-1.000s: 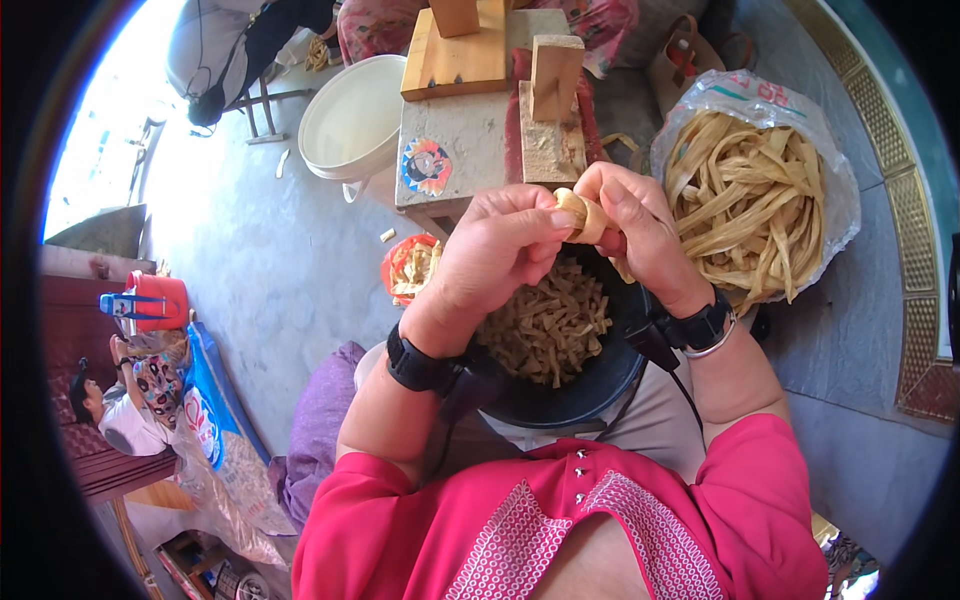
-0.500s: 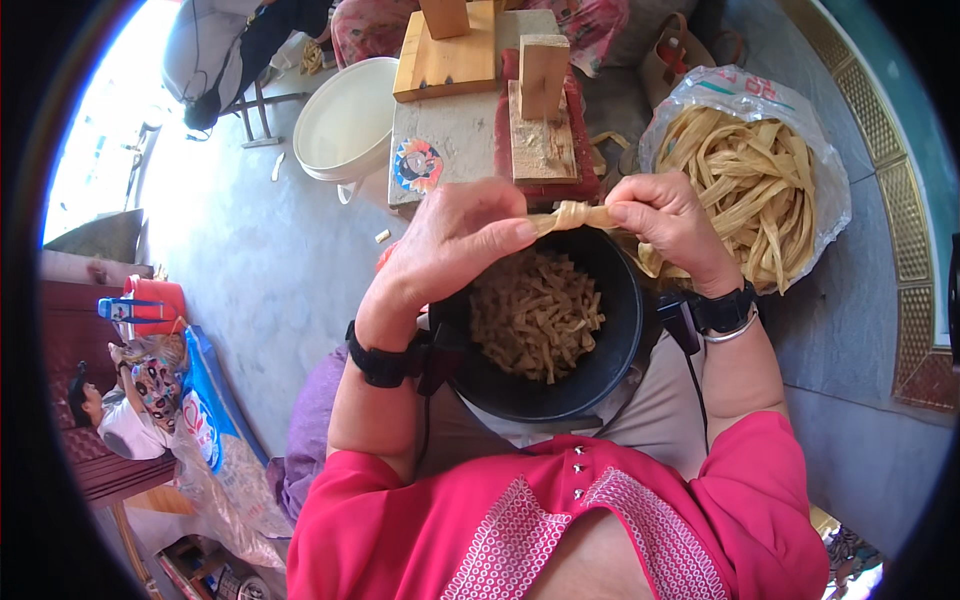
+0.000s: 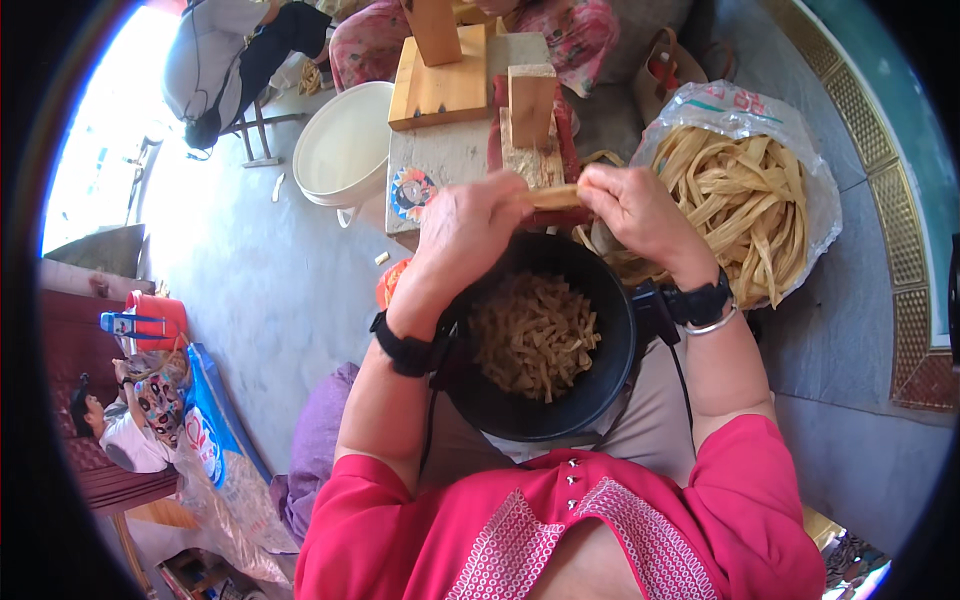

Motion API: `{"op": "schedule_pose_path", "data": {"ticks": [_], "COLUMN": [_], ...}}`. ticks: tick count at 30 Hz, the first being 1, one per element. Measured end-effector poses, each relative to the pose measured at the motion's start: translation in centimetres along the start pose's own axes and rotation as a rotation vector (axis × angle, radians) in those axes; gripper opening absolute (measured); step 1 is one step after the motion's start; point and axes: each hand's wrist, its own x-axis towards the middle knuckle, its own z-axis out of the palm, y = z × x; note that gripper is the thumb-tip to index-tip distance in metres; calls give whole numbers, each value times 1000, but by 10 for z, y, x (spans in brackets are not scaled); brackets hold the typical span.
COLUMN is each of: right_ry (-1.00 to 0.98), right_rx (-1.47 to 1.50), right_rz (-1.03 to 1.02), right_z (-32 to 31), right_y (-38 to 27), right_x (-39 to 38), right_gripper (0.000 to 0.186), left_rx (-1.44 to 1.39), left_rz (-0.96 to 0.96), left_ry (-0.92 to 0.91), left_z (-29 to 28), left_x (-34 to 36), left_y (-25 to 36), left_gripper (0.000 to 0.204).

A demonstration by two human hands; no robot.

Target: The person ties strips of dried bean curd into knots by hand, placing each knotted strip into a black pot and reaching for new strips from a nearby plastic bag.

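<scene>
A tan, flat, fibrous strip (image 3: 550, 197) is stretched level between my two hands, above the far rim of a round black bowl (image 3: 617, 335). My left hand (image 3: 465, 225) pinches one end and my right hand (image 3: 640, 215) closes on the other. The bowl sits at my lap and holds many short, folded tan pieces (image 3: 540, 335). To the right, a clear plastic bag (image 3: 822, 215) lies open, full of long tan strips (image 3: 745, 200) of the same look. Some of them trail toward the bowl.
Beyond my hands stands a bench (image 3: 445, 155) bearing a wooden block on a base (image 3: 528, 110) and another wooden stand (image 3: 440, 90). Left of it is a white bucket (image 3: 345, 145). Two people sit farther off. A red bucket (image 3: 158, 318) stands far left.
The strip had a knot-like wrap at its middle; now it looks flat and straight between my fingers. My hands have shifted slightly left, and the whole view has tilted a little.
</scene>
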Motion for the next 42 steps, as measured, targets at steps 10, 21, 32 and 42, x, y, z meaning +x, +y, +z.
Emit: {"op": "schedule_pose_path", "data": {"ticks": [10, 21, 32, 42], "right_ry": [492, 15, -362, -418], "right_rx": [-196, 580, 1289, 1351], "right_rz": [-35, 192, 388, 413], "right_z": [37, 25, 58, 55], "right_y": [26, 21, -28, -54], "right_x": [47, 26, -1, -9], "right_gripper": [15, 26, 30, 22], "left_rx": [54, 15, -1357, -1279], "left_rz": [-177, -152, -342, 45], "left_ry": [285, -97, 203, 770], "left_z": [23, 2, 16, -33], "left_x": [47, 0, -18, -23], "left_y": [-18, 8, 25, 7], "left_gripper": [24, 37, 39, 30]}}
